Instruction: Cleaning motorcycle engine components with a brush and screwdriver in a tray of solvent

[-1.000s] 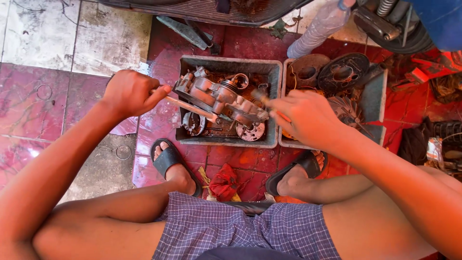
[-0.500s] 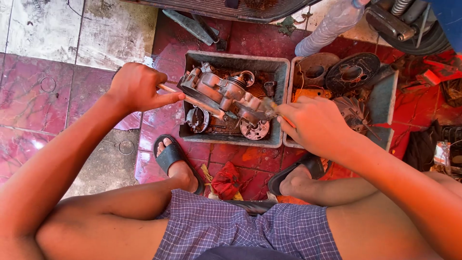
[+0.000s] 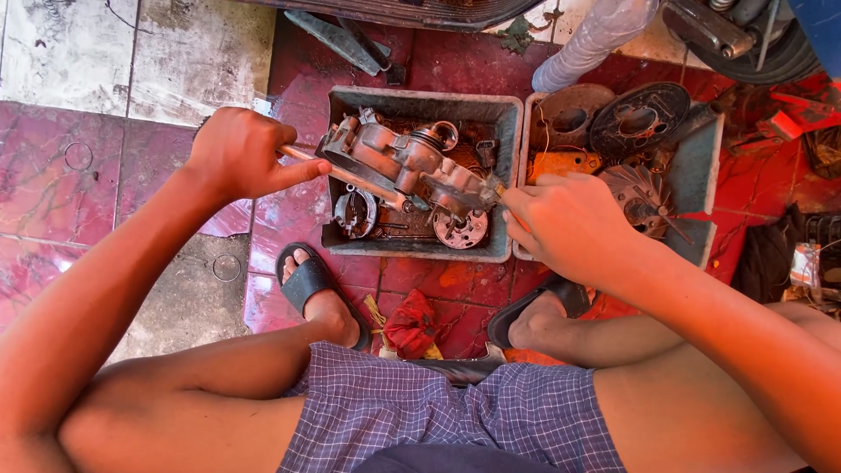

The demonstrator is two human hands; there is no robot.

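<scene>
Engine casing (image 3: 399, 166), grey and greasy, hangs above the left grey tray (image 3: 420, 103), which sits on the red tiled floor. Left hand (image 3: 241, 153) has its fingers wrapped around a thin rod (image 3: 350, 178) running under the casing. Right hand (image 3: 569, 223) grips the casing's right end, perhaps pinching a small brush there; its fingers are curled tight.

Grimy grey metal engine casing (image 3: 399, 166), tilted, above grey tray (image 3: 420, 101)
</scene>
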